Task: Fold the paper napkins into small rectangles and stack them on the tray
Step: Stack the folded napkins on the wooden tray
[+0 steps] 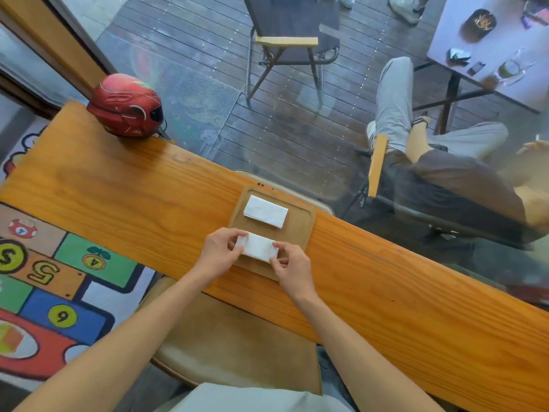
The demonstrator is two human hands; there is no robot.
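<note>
A wooden tray (300,226) lies on the long wooden counter (118,197) in front of me. A small stack of folded white napkins (265,211) rests in the tray's far half. Over the tray's near half I hold a white napkin folded into a small rectangle (258,247). My left hand (219,254) pinches its left end. My right hand (292,270) pinches its right end. Whether the napkin touches the tray floor I cannot tell.
A red helmet (126,107) sits at the counter's far left. Past the counter is a glass pane, with a folding chair (292,40), a seated person (439,162) and a table outside. A tan stool (234,346) and a colourful rug (56,278) lie below me.
</note>
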